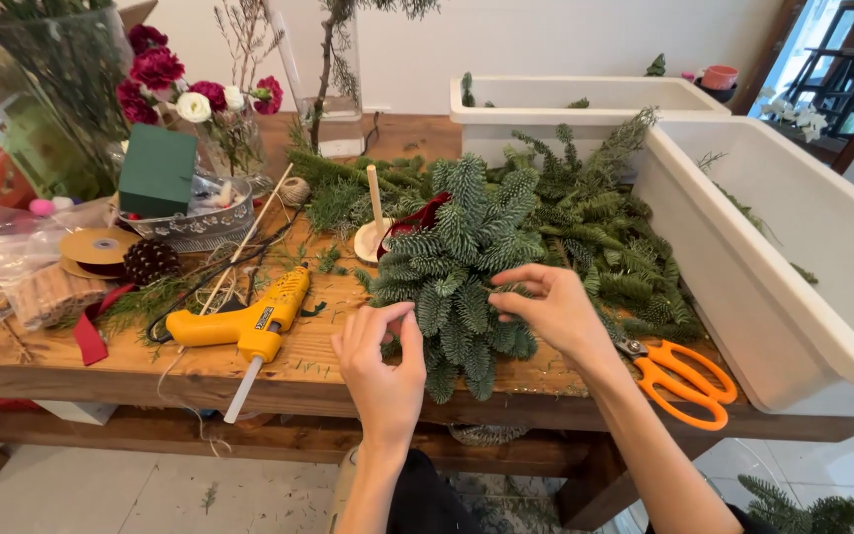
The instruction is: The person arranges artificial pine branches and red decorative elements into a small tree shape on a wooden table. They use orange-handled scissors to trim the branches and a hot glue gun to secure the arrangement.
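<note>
So there's one fir arrangement (467, 267) sitting near the front edge of the wooden desk (318, 371), with the right hand (551, 311) pinching a sprig on its right side and the left hand (383, 361) touching its lower left, fingers loosely curled and holding nothing I can make out. Around it I count one yellow glue gun (239, 321), one pair of orange scissors (679, 376), one pine cone (150, 260) and one green foam block (157, 170). Two white tubs (793, 287) on the right hold just a few green sprigs, and the glass vase (229, 138) holds red and white flowers.
</note>
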